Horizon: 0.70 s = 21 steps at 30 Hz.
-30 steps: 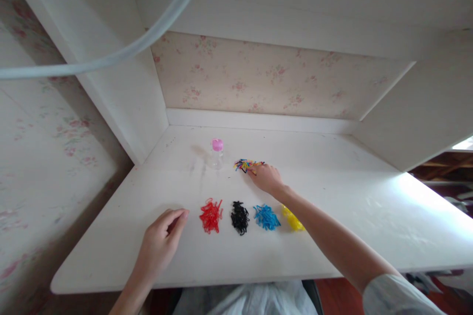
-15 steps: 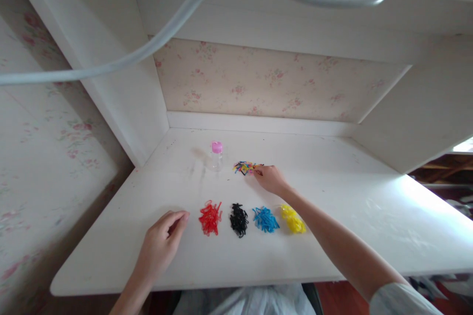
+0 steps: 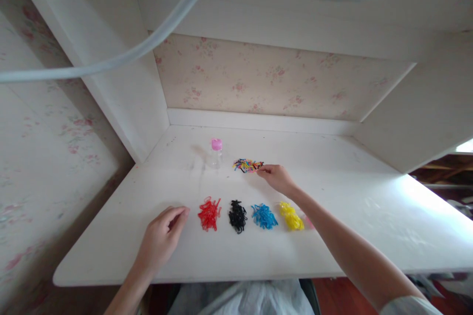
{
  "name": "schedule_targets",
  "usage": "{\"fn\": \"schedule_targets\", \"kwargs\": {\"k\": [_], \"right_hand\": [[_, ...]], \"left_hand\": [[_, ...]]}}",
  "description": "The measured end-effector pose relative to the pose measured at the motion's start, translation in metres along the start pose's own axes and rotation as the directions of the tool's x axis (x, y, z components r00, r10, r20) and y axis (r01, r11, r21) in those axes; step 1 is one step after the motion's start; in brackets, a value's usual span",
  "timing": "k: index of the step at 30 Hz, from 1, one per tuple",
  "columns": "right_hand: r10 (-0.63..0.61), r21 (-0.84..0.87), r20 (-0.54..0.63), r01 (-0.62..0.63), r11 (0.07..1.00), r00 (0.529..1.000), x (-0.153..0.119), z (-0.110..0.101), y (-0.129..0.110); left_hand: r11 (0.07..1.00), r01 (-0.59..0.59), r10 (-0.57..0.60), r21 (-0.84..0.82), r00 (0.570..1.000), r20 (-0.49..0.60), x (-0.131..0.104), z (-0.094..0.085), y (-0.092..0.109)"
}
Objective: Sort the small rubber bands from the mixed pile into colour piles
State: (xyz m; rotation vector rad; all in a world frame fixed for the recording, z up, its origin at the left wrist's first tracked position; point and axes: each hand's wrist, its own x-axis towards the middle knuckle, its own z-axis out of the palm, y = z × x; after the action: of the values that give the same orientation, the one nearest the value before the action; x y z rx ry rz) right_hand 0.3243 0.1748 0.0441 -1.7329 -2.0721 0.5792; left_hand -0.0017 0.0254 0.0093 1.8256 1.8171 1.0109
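Observation:
My right hand (image 3: 276, 177) is closed in a pinch at the right edge of a mixed-colour pile of small bands (image 3: 247, 165); what its fingertips hold is too small to name. My left hand (image 3: 162, 232) rests near the desk's front left, thumb and fingertips together. Beside it lies a red pile (image 3: 209, 214), followed rightward by a black pile (image 3: 237, 216), a blue pile (image 3: 264, 216) and a yellow pile (image 3: 291, 216). Something pink (image 3: 309, 222) shows partly behind my right forearm.
A clear bottle with a pink cap (image 3: 216, 145) stands left of the mixed pile on the white desk (image 3: 192, 261). Side panels and a low shelf surround the desk's back. A pale cable (image 3: 185, 7) crosses the upper view.
My right hand has shifted slightly right, off the mixed pile's edge. Something pink now shows beside the yellow pile. My left hand has barely moved.

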Motion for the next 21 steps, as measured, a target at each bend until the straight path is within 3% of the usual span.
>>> {"fn": "schedule_targets", "kwargs": {"k": [7, 11, 16, 21], "right_hand": [[-0.2, 0.039, 0.071, 0.197, 0.98, 0.977, -0.027, 0.002, -0.042], [-0.253, 0.049, 0.079, 0.25, 0.967, 0.964, -0.035, -0.003, -0.049], [-0.19, -0.003, 0.051, 0.191, 0.982, 0.98, -0.046, -0.028, -0.026], [-0.086, -0.13, -0.11, 0.072, 0.989, 0.99, -0.073, -0.067, 0.028]], "left_hand": [[1.0, 0.018, -0.018, 0.003, 1.0, 0.019, -0.001, 0.0, 0.001], [1.0, 0.014, -0.014, 0.002, 1.0, 0.024, -0.001, -0.001, 0.003], [1.0, 0.022, -0.023, 0.018, 0.999, 0.027, -0.001, 0.0, 0.001], [0.999, 0.045, -0.046, 0.018, 0.998, 0.047, -0.001, 0.001, -0.002]]}}
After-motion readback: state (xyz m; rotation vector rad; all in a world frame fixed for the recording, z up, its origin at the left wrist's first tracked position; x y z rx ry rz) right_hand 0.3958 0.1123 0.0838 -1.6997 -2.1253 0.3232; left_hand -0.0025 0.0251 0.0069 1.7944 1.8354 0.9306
